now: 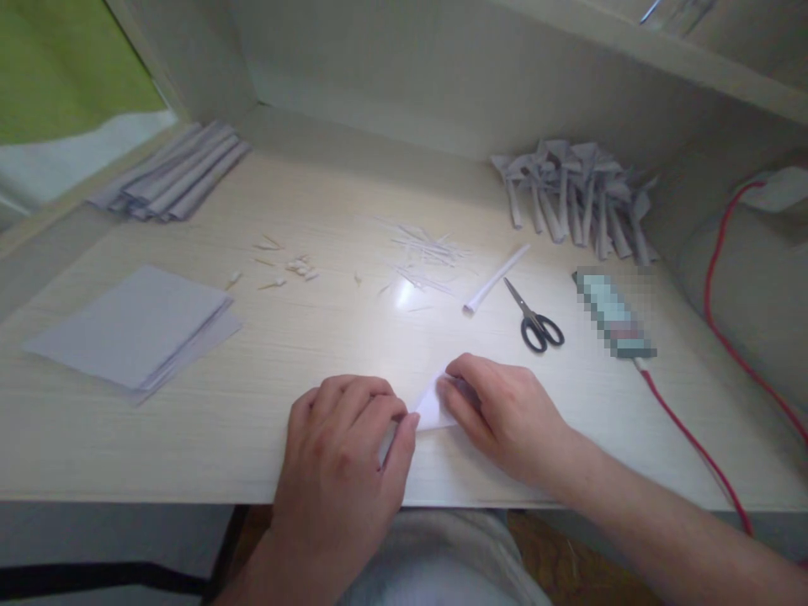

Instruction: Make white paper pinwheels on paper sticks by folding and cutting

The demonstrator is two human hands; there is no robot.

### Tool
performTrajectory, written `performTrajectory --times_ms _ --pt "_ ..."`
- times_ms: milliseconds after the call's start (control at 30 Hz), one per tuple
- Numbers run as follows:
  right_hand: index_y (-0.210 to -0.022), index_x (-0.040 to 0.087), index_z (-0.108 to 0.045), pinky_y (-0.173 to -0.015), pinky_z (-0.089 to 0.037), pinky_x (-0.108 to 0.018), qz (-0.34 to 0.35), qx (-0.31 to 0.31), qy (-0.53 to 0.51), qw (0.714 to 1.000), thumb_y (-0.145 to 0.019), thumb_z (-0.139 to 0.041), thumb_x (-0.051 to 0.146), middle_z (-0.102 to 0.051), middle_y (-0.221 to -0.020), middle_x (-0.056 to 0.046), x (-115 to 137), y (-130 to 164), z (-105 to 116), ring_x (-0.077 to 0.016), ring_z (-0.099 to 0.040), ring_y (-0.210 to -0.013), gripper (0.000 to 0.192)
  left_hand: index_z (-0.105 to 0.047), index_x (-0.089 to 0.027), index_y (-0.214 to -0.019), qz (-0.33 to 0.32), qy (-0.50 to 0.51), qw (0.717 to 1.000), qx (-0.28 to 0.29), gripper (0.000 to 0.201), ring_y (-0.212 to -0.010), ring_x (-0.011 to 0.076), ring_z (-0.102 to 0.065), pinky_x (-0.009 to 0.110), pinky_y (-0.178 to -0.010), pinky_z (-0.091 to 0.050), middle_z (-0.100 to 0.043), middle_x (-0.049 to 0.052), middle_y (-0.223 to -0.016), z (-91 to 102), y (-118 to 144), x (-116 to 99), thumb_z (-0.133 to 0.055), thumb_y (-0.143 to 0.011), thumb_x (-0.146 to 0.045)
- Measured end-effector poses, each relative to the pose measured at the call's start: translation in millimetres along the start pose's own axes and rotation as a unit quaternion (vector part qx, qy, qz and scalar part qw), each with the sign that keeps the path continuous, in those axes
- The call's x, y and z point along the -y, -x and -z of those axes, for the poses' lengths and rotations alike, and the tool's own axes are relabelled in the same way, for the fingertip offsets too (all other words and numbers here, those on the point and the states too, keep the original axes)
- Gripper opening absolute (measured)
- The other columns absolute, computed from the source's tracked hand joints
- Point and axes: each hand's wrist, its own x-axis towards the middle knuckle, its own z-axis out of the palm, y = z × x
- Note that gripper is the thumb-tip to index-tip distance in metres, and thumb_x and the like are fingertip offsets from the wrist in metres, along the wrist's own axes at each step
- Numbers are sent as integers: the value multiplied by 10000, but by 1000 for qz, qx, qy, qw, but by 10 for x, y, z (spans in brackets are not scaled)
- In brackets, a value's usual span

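Observation:
My left hand (344, 446) and my right hand (502, 412) both press on a small white sheet of paper (433, 408) near the front edge of the pale wooden desk (189, 446). Only a folded, pointed part of the paper shows between the fingers; the rest lies under the hands. Black-handled scissors (534, 318) lie just beyond my right hand. A rolled paper strip (496, 279) rests to the left of the scissors.
A stack of flat paper sheets (135, 330) sits at the left. Folded strips (173, 172) lie at the back left, a pile of folded paper pieces (577, 198) at the back right. Thin paper trimmings (426, 257) scatter mid-desk. A blurred device (612, 313) with a red cable (694, 446) lies right.

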Motion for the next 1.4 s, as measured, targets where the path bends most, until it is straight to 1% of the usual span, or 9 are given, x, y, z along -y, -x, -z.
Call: performTrajectory --times_ms 267,367,467,767,1067,1400 --pt "-927 180 -580 -619 -377 -297 34 -22 10 999 -1033 -452 250 -650 -748 -39 -46 -5 -71 -178 -597 -647 180 -660 -230 -847 -18 6 999 -26 77 -947 251 -615 448 -852 -396 -718 23 -939 -30 -11 44 -665 -919 -204" --pt "-927 180 -580 -616 -372 -302 37 -21 14 999 -1033 -448 246 -648 -748 -37 -56 -7 -83 -180 -598 -645 181 -660 -233 -854 -27 10 999 -25 67 -942 245 -616 442 -850 -396 -720 16 -936 -36 -20 63 -671 -911 -200" --pt "-928 179 -586 -617 -371 -301 34 -21 14 999 -1031 -449 252 -652 -752 -37 -60 -16 -83 -180 -601 -646 186 -665 -233 -857 -20 8 999 -27 69 -945 251 -619 452 -853 -394 -725 15 -940 -34 -28 59 -662 -908 -187" --pt "-936 164 -604 -616 -357 -299 28 -22 33 999 -1021 -458 266 -679 -758 -50 -62 -26 -84 -187 -622 -649 197 -670 -228 -857 -18 -7 1000 -14 78 -966 265 -619 466 -855 -414 -725 27 -958 -22 -9 27 -657 -908 -170" --pt "-967 166 -612 -634 -386 -297 11 -13 22 1000 -1013 -485 283 -719 -808 -67 -62 -37 -75 -194 -648 -685 179 -679 -232 -861 -22 -10 1000 -9 84 -973 267 -627 477 -865 -423 -734 33 -968 -8 -8 26 -645 -923 -188" --pt "-964 167 -616 -627 -386 -299 17 -24 24 999 -1009 -498 280 -719 -797 -62 -73 -20 -95 -195 -653 -675 169 -667 -236 -873 -21 -4 1000 -1 71 -957 274 -624 473 -851 -419 -727 35 -972 4 -3 33 -649 -902 -174"
